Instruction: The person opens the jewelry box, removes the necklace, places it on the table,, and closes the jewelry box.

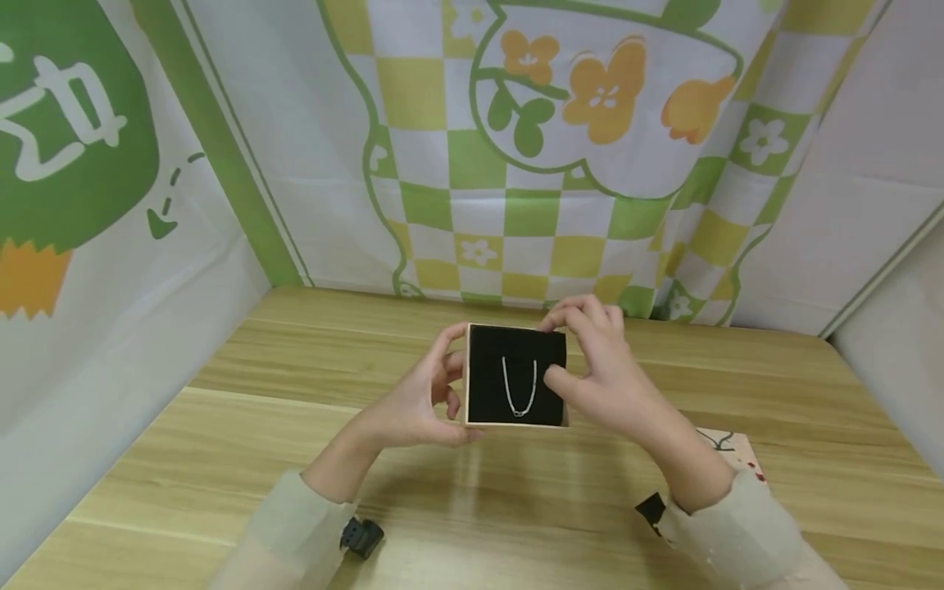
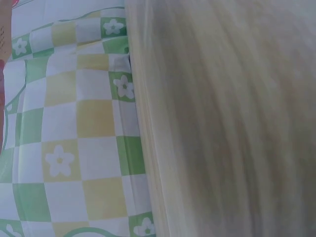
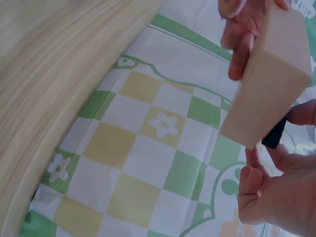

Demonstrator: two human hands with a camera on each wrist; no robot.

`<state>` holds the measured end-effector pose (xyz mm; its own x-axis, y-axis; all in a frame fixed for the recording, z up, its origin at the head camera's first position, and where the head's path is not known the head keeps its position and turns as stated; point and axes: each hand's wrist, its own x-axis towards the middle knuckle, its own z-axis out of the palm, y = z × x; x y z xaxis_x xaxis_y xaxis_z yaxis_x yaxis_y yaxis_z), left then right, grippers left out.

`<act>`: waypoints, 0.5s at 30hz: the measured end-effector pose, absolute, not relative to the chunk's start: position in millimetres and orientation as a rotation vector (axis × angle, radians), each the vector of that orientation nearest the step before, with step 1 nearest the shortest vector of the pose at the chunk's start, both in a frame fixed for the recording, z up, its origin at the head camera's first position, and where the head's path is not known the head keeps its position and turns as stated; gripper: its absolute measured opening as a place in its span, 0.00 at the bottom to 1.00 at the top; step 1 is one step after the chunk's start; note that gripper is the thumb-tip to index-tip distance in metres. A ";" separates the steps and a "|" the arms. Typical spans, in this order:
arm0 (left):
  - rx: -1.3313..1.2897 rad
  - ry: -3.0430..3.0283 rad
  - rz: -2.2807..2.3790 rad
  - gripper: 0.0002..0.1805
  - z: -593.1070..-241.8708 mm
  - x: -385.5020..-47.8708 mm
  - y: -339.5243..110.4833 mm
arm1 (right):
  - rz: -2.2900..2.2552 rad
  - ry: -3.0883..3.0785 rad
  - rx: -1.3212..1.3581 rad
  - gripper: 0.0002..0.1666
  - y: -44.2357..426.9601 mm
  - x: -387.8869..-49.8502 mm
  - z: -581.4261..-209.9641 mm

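Note:
A small cream jewelry box (image 1: 468, 377) is held up over the table, tilted toward the head camera. Its black insert (image 1: 487, 393) carries a thin silver chain (image 1: 507, 385) hanging in a U. Gripping the box's left side is my left hand (image 1: 413, 406), thumb at the bottom edge and fingers behind. My right hand (image 1: 608, 373) pinches the right part of the insert, thumb on its face and fingers at the top edge. In the right wrist view, the insert (image 3: 274, 134) sticks out past the box (image 3: 269, 94). Only a sliver of box (image 2: 4, 32) enters the left wrist view.
A cream printed card or lid (image 1: 741, 455) lies partly under my right forearm, with a black piece (image 1: 651, 510) beside the sleeve. Near the left sleeve is a small black object (image 1: 363, 537). A checkered curtain (image 1: 479, 205) hangs behind the wooden table (image 1: 295, 393).

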<state>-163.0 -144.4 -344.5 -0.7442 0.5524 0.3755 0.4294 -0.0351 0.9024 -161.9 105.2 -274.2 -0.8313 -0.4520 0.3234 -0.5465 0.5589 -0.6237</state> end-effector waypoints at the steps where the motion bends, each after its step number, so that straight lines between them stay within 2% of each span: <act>1: 1.079 2.117 1.901 0.56 -344.4 -162.7 -144.6 | 1.152 -2.625 0.853 0.20 105.9 -162.4 -273.5; 7: 1.074 2.133 1.876 0.56 -344.9 -162.5 -144.3 | 1.161 -2.555 0.852 0.14 110.7 -164.4 -273.7; 15: 1.035 2.233 1.830 0.55 -344.9 -161.7 -145.7 | 1.219 -2.649 0.882 0.17 116.7 -166.8 -274.9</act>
<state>-161.7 -145.7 -344.9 -0.7697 0.5350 0.3484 0.4467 0.0613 0.8926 -166.8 116.7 -274.9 -0.8282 -0.4644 0.3137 -0.5404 0.5134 -0.6666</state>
